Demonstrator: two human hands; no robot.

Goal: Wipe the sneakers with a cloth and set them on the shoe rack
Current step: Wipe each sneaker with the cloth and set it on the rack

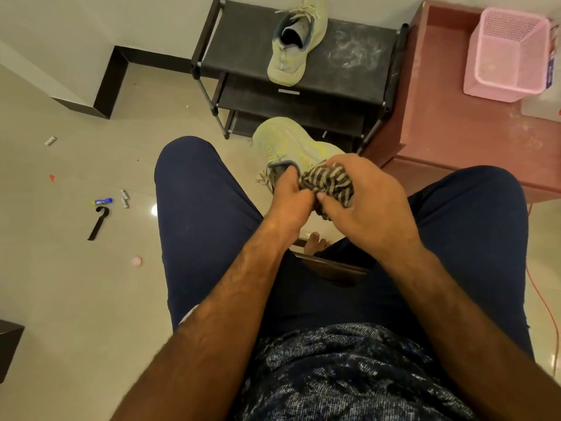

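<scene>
Fingers of left hand (290, 196) grip sneaker (285, 138), those of right hand (364, 202) clutch cloth (331, 180); hard rubbing might wrench sneaker free

Glossy beige floor (76, 284), white walls (91, 19), reddish cabinet (440, 101)

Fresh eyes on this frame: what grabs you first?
Centre frame, the left hand grips a pale sneaker by its collar while the right hand holds a striped cloth against it. Beyond, the other sneaker sits on the top shelf of the black shoe rack; a pink basket stands top right.
</scene>
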